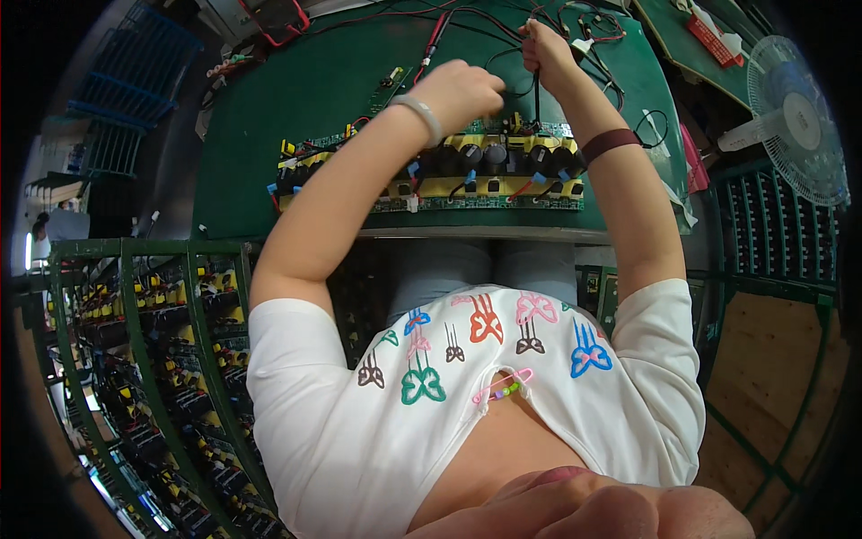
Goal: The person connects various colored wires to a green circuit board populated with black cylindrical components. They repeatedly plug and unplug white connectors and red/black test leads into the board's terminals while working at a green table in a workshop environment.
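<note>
Stretching across most of the view is the green bench mat (296,99), with bare room on its left part and a tangle of red and black leads (467,22) crowding its far edge. On it, close to the near edge, lies the long circuit board (476,175), its long axis running left to right, yellow parts and dark round capacitors in a row along it. A green rack (135,359) of similar boards stands low on the person's left, a white fan (795,121) on the right. The right hand (546,49) is closed around a black wire (536,90) that drops straight to the board. The left hand (462,90) is curled just above the board; what it pinches I cannot tell.
</note>
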`<state>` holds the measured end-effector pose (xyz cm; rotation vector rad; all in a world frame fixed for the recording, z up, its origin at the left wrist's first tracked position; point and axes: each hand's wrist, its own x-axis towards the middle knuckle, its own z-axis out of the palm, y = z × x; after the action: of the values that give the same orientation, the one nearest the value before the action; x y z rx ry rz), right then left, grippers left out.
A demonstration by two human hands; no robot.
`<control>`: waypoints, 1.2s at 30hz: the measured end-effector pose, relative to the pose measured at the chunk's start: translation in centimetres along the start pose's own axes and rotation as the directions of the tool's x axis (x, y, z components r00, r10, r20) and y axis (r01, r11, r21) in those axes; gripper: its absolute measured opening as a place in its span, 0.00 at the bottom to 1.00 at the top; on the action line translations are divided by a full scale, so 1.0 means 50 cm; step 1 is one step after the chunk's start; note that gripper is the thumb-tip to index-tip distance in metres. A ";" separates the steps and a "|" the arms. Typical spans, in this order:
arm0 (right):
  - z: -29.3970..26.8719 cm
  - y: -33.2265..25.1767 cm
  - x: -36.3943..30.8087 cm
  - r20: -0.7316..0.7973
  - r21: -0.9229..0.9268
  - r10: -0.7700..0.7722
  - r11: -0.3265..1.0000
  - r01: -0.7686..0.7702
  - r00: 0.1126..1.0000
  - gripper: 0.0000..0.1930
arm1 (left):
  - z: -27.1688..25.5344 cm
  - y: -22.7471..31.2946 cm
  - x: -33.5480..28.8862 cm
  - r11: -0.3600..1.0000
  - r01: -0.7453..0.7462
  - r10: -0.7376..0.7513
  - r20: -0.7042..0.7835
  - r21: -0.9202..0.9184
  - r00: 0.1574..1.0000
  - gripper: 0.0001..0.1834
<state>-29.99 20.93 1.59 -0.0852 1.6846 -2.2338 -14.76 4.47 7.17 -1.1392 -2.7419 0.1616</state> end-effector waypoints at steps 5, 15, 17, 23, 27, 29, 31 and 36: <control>-0.063 0.046 0.082 0.146 0.037 -0.041 0.999 0.036 0.988 0.16 | -0.016 -0.067 -0.120 0.995 0.068 -0.060 -0.108 0.072 0.992 0.07; -0.047 0.032 0.035 0.254 -0.104 -0.064 0.990 0.093 0.965 0.14 | 0.042 -0.050 -0.215 0.958 0.204 -0.216 -0.039 -0.203 0.976 0.05; -0.036 0.028 0.031 0.194 -0.139 -0.049 0.987 0.077 0.980 0.14 | 0.044 -0.047 -0.214 0.949 0.214 -0.226 -0.025 -0.233 0.974 0.06; -0.055 0.037 0.040 0.183 -0.028 -0.056 0.998 0.062 0.981 0.14 | 0.040 -0.049 -0.211 0.957 0.191 -0.199 -0.011 -0.220 0.980 0.05; 0.031 0.009 -0.026 0.147 -0.039 -0.029 0.999 0.035 0.989 0.14 | 0.057 -0.051 -0.225 0.959 0.203 -0.209 -0.012 -0.196 0.978 0.05; 0.005 0.010 -0.014 0.186 -0.017 -0.023 1.000 0.027 0.982 0.14 | 0.063 -0.051 -0.219 0.964 0.200 -0.208 -0.025 -0.177 0.978 0.05; 0.005 0.010 -0.018 0.177 -0.001 -0.013 1.000 0.013 0.984 0.14 | 0.068 -0.051 -0.221 0.959 0.198 -0.214 -0.060 -0.203 0.975 0.05; 0.009 0.010 -0.021 0.108 -0.023 -0.020 1.000 0.022 0.994 0.14 | 0.076 -0.052 -0.220 0.953 0.215 -0.233 -0.061 -0.212 0.971 0.05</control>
<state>-28.77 20.73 1.41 -0.2255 1.6606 -2.1832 -9.69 -5.31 2.64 -0.8434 -2.8337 -0.1977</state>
